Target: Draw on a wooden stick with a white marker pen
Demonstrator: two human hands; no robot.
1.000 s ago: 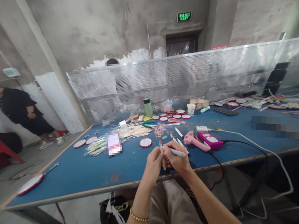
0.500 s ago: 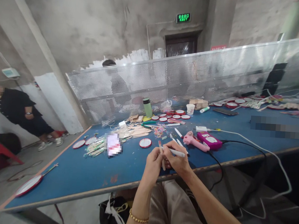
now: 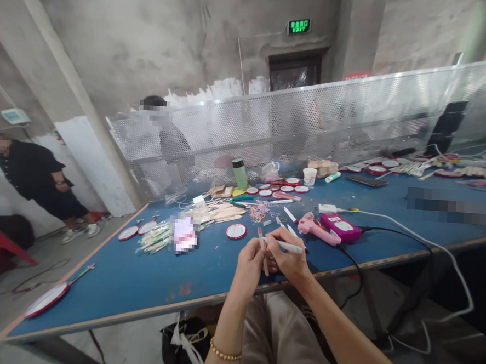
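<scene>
My left hand (image 3: pixel 251 260) pinches a flat wooden stick (image 3: pixel 260 235) whose upper end is coloured red. Gripped in my right hand (image 3: pixel 288 257) is a white marker pen (image 3: pixel 290 247), its tip side turned toward the stick; the fingers hide the tip itself. Both hands touch each other just above the table's front edge. A round white disc with a red rim (image 3: pixel 236 231) lies a little beyond my left hand. Past my right hand lie more white markers (image 3: pixel 291 215) and a pink glue gun (image 3: pixel 318 229).
A purple box (image 3: pixel 339 227) with cables sits right of the glue gun. Loose wooden sticks (image 3: pixel 227 212), coloured rubber bands (image 3: pixel 260 211), a phone (image 3: pixel 185 234), a green bottle (image 3: pixel 239 174) and a paper cup (image 3: pixel 309 177) are on the blue table (image 3: pixel 137 291). A perforated metal screen (image 3: pixel 221 131) stands behind.
My hands keep almost the same pose, holding the stick and the marker. Behind the screen a person has shifted to the left; the person at the far left has moved slightly.
</scene>
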